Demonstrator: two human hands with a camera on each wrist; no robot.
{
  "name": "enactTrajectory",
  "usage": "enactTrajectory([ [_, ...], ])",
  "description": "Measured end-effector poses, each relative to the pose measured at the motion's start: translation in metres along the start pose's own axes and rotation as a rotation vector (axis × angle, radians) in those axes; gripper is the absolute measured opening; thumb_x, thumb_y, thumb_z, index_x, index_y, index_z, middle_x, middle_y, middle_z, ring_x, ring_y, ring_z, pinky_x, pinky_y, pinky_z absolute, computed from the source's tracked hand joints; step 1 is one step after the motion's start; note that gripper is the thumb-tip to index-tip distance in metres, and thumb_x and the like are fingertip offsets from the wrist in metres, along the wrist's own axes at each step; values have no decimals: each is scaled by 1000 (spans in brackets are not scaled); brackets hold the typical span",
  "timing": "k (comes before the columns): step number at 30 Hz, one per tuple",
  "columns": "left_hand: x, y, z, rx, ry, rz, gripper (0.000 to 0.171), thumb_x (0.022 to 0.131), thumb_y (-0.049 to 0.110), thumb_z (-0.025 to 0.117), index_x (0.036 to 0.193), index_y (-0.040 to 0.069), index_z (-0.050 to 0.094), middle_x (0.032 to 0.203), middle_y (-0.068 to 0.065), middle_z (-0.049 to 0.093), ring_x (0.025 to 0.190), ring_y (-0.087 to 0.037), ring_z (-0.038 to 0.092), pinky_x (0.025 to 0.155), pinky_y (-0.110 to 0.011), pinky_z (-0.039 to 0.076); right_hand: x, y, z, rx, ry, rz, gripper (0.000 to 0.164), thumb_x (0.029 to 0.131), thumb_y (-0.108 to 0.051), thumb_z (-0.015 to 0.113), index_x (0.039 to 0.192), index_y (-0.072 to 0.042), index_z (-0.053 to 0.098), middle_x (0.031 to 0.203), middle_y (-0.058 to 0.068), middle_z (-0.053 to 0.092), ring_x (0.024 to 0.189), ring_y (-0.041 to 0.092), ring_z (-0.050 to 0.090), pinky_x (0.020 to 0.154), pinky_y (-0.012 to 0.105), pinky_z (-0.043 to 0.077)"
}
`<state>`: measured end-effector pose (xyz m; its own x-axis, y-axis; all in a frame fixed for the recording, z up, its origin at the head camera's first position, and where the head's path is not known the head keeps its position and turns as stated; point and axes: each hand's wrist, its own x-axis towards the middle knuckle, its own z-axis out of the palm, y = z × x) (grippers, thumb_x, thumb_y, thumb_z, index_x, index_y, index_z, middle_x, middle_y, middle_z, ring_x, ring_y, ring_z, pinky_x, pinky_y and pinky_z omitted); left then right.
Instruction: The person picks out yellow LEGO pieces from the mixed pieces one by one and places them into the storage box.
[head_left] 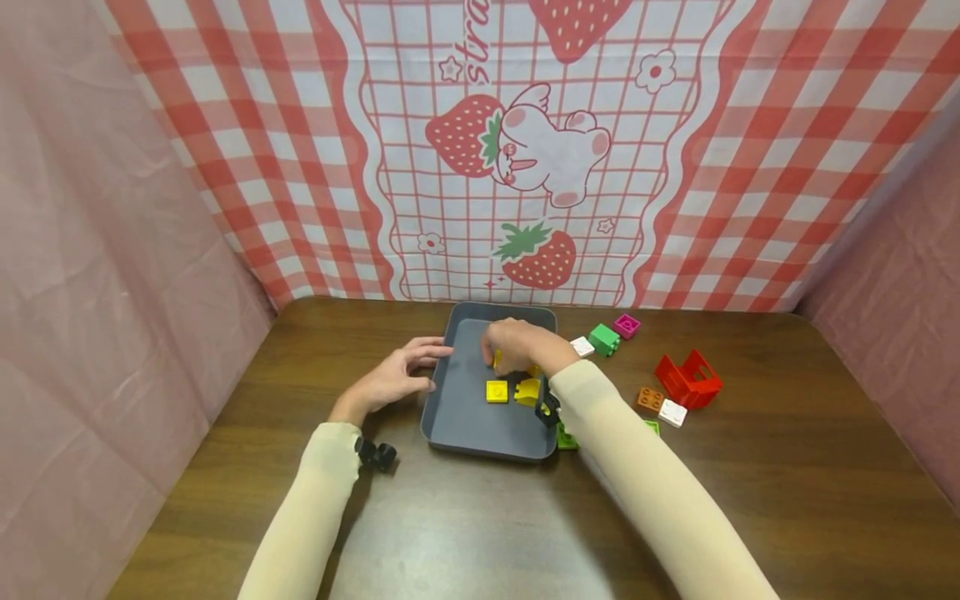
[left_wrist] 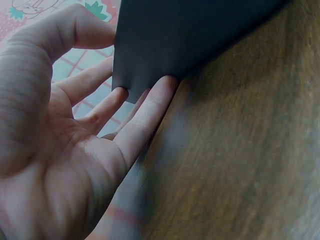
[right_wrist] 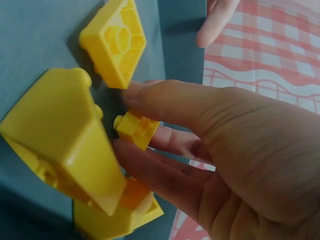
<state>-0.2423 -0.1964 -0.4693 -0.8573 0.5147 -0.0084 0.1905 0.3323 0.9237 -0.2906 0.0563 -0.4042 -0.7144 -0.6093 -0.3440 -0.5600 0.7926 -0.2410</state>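
A dark grey rectangular tray [head_left: 463,425] lies on the table. My left hand [head_left: 393,379] is at its left side, its loosely spread fingertips touching the outer wall [left_wrist: 145,50]. My right hand [head_left: 517,346] reaches into the tray, and its thumb and fingers pinch a small yellow brick [right_wrist: 134,127]. Beside the fingers, a square yellow brick [right_wrist: 112,42] tilts with its hollow underside showing. A larger sloped yellow brick [right_wrist: 60,120] is close by, and another yellow brick [right_wrist: 102,220] shows below it. The right hand partly hides the tray's far right part.
Right of the tray are a white brick [head_left: 582,347], a green brick [head_left: 603,339], a magenta brick [head_left: 627,326], a red open-sided piece [head_left: 688,380], a brown brick [head_left: 649,400] and another white brick [head_left: 672,412]. Light green pieces [head_left: 566,437] lie partly under the right forearm. A patterned cloth [head_left: 480,250] hangs behind.
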Motion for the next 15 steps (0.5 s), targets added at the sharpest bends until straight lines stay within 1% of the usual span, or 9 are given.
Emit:
enactTrajectory([
  [7,1,1,0,5,2,-3,60,86,1,67,144,9,54,163,-13,28,140,-40,40,108,-63,42,2,3,4,-27,-7,-5,5,88,-16,74,90,-19,70,98,-1,66,84,21,59,66,32,52],
  [15,0,1,1,9,3,5,60,87,0,66,145,9,53,163,-14,28,139,-41,41,107,-63,43,1,0,3,-32,-14,4,6,89,-15,73,93,-18,71,100,0,66,85,22,59,66,31,52],
])
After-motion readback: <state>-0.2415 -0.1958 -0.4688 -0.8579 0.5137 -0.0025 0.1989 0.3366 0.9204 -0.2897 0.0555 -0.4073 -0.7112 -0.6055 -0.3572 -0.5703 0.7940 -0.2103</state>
